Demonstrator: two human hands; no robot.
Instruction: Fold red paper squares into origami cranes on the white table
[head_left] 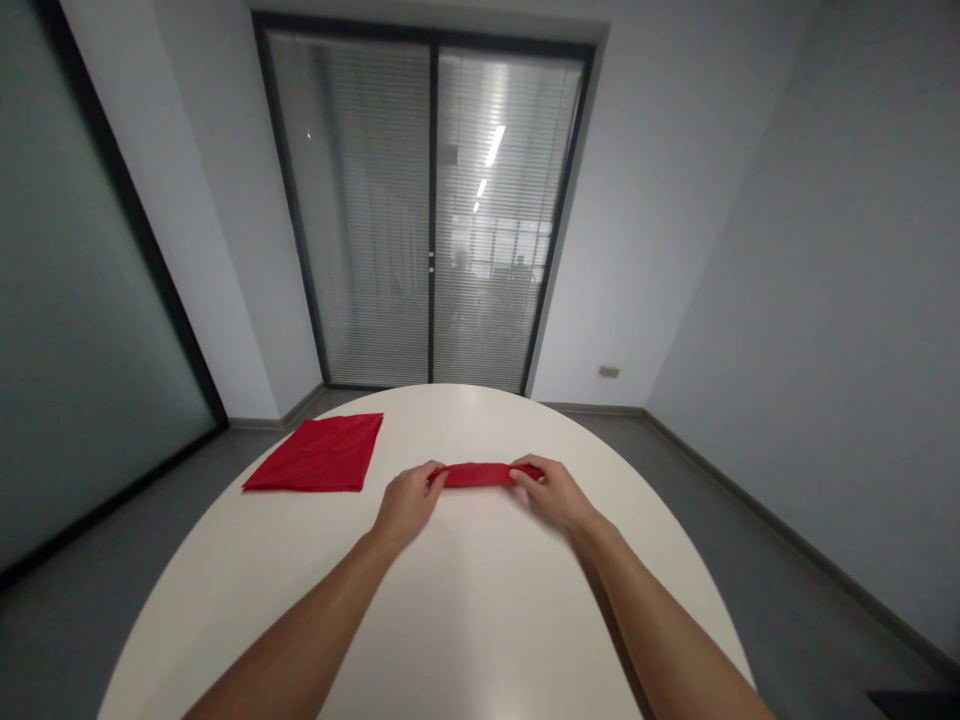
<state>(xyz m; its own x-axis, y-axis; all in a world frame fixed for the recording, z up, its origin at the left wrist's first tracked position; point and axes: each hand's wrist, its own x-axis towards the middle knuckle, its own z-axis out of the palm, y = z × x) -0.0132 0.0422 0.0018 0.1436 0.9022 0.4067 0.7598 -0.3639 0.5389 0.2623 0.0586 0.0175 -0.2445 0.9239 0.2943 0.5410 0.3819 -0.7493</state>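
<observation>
A red cloth folded into a narrow strip [478,475] stretches between my two hands above or on the white table, near its middle. My left hand [409,497] pinches the strip's left end between thumb and fingers. At the right end, my right hand [553,490] grips the cloth the same way. Whether the strip touches the tabletop I cannot tell. To the left of my left hand, a second red cloth [319,455] lies flat, folded into a layered square, apart from both hands.
The round white table [457,620] has a curved edge on every visible side. Beyond it stand glass doors with blinds [431,210] in a dark frame. A wall socket [609,372] sits low on the wall at right. Grey floor surrounds the table.
</observation>
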